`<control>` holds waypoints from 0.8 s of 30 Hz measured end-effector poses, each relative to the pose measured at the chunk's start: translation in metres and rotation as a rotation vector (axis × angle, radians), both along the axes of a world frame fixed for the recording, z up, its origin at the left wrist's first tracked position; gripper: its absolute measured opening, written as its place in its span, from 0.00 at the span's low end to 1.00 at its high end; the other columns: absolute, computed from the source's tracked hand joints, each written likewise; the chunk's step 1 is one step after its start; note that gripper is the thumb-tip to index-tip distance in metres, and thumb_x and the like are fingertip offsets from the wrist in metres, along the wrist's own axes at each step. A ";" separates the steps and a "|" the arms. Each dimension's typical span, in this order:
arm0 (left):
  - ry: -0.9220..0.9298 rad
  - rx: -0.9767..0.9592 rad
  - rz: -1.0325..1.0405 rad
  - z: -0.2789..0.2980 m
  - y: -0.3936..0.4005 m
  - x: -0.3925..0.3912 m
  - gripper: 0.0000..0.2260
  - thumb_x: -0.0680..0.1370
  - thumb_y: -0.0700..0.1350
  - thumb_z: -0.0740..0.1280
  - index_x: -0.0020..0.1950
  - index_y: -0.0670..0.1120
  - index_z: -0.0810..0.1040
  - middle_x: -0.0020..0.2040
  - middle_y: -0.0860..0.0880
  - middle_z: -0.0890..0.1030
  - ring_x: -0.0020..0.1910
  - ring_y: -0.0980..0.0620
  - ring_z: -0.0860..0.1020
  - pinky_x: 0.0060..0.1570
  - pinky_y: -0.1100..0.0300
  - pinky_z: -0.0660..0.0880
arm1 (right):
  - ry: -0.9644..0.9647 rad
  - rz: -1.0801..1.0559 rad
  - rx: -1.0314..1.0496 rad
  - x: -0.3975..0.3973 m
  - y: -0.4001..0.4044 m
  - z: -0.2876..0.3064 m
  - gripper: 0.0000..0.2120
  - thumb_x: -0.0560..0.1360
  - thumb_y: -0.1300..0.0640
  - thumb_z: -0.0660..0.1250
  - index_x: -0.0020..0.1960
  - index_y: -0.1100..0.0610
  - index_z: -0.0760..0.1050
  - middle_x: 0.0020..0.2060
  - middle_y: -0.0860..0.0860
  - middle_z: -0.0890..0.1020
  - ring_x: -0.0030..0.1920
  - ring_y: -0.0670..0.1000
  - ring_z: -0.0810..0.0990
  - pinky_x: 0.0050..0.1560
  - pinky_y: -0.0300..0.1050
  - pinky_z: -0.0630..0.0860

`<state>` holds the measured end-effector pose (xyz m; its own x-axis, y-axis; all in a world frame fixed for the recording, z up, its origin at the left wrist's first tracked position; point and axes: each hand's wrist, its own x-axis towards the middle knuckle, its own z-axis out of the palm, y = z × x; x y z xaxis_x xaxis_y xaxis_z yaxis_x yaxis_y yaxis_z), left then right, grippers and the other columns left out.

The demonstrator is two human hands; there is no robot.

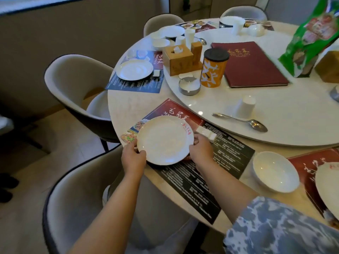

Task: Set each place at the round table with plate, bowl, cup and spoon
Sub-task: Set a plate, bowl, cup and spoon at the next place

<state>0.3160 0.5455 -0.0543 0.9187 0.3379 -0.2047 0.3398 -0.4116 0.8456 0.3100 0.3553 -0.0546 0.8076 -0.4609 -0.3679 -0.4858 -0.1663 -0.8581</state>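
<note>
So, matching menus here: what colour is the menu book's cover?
Dark red with gold lettering, on the menu book; head view.

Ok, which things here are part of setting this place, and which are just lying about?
For the job:
plate, held at its rim by left hand and right hand
placemat
bowl
upturned cup
spoon

Just lying about:
red menu
orange canister
wooden tissue box
ashtray
green bag
</note>
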 end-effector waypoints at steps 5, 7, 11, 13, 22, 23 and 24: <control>0.005 0.003 0.046 0.001 -0.001 0.016 0.26 0.75 0.34 0.63 0.73 0.45 0.69 0.69 0.45 0.73 0.64 0.46 0.73 0.59 0.54 0.73 | 0.018 0.048 -0.008 0.031 0.002 -0.006 0.19 0.74 0.71 0.58 0.58 0.53 0.75 0.49 0.50 0.80 0.52 0.55 0.80 0.47 0.56 0.83; 0.008 0.005 0.047 0.000 0.000 0.021 0.26 0.76 0.34 0.63 0.73 0.46 0.69 0.69 0.46 0.72 0.65 0.46 0.73 0.61 0.53 0.72 | 0.032 0.043 -0.004 0.038 0.002 -0.006 0.19 0.74 0.71 0.58 0.58 0.53 0.76 0.48 0.49 0.80 0.50 0.55 0.81 0.44 0.56 0.83; -0.008 0.001 0.006 -0.001 -0.003 0.024 0.26 0.76 0.34 0.63 0.74 0.46 0.68 0.70 0.47 0.71 0.65 0.46 0.72 0.60 0.55 0.71 | 0.009 0.043 -0.011 0.040 0.003 -0.004 0.20 0.73 0.71 0.58 0.57 0.53 0.78 0.47 0.49 0.81 0.50 0.55 0.82 0.45 0.57 0.83; 0.000 -0.033 -0.007 -0.001 -0.003 0.021 0.26 0.76 0.35 0.62 0.75 0.48 0.67 0.70 0.47 0.72 0.64 0.47 0.73 0.59 0.55 0.72 | -0.011 0.042 0.000 0.035 0.003 -0.002 0.20 0.72 0.71 0.59 0.57 0.53 0.78 0.43 0.46 0.80 0.48 0.55 0.82 0.46 0.58 0.82; -0.069 -0.095 -0.046 0.023 -0.044 -0.016 0.20 0.78 0.38 0.62 0.69 0.50 0.71 0.71 0.49 0.66 0.69 0.51 0.67 0.67 0.54 0.67 | -0.093 -0.068 0.050 -0.029 -0.013 0.022 0.11 0.77 0.66 0.64 0.57 0.57 0.79 0.48 0.52 0.83 0.40 0.49 0.85 0.41 0.43 0.83; -0.077 -0.112 -0.093 0.026 -0.054 -0.022 0.18 0.78 0.38 0.62 0.67 0.50 0.74 0.68 0.49 0.68 0.67 0.52 0.69 0.64 0.55 0.69 | -0.103 -0.080 0.009 -0.039 -0.018 0.024 0.11 0.77 0.65 0.64 0.55 0.55 0.80 0.46 0.51 0.83 0.39 0.48 0.84 0.41 0.43 0.83; -0.079 -0.135 -0.150 0.028 -0.064 -0.027 0.16 0.78 0.38 0.62 0.64 0.51 0.76 0.66 0.50 0.70 0.64 0.53 0.71 0.62 0.56 0.70 | -0.112 -0.102 -0.038 -0.050 -0.024 0.026 0.10 0.77 0.64 0.65 0.53 0.53 0.80 0.45 0.50 0.83 0.40 0.48 0.83 0.40 0.42 0.82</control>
<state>0.2887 0.4816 -0.0260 0.9715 0.1703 -0.1646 0.2141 -0.3339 0.9180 0.2602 0.3315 -0.0288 0.7907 -0.5548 -0.2587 -0.4032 -0.1540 -0.9021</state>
